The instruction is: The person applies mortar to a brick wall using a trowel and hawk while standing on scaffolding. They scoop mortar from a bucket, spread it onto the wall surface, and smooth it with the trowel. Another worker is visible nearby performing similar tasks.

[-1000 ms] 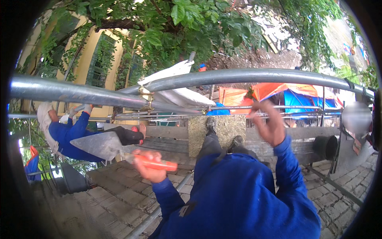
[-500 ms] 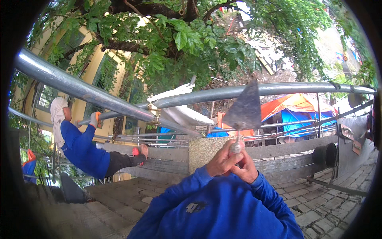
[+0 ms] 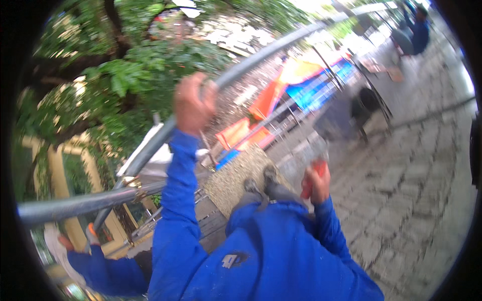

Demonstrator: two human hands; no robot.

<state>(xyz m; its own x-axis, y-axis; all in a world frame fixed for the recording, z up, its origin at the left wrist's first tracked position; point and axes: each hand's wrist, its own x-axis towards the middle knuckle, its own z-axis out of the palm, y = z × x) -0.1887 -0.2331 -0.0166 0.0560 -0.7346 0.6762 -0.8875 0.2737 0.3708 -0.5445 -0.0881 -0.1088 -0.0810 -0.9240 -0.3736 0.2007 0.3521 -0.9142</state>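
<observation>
My left hand (image 3: 194,106) is raised at the bent grey metal pipe (image 3: 288,40), its fingers curled over it, slightly blurred. Lower and to the right, my right hand (image 3: 317,184) is closed around the red handle of a trowel. The trowel's grey blade (image 3: 334,119) points up and away from me, smeared by motion. Beneath me, my shoes stand on or just beside a rough tan block (image 3: 228,183); their exact footing is blurred.
A second pipe (image 3: 75,203) joins the rail at a clamp (image 3: 131,181). A co-worker in blue (image 3: 108,271) holds a pipe at lower left; another person (image 3: 415,35) is far right. Grey blockwork (image 3: 401,195) spreads right. Orange and blue tarps (image 3: 306,90) lie beyond the rail.
My hands have parted: the left has left the trowel and gone up to the pipe, while the right has carried the trowel lower. My view has swung right, bringing another person into sight.
</observation>
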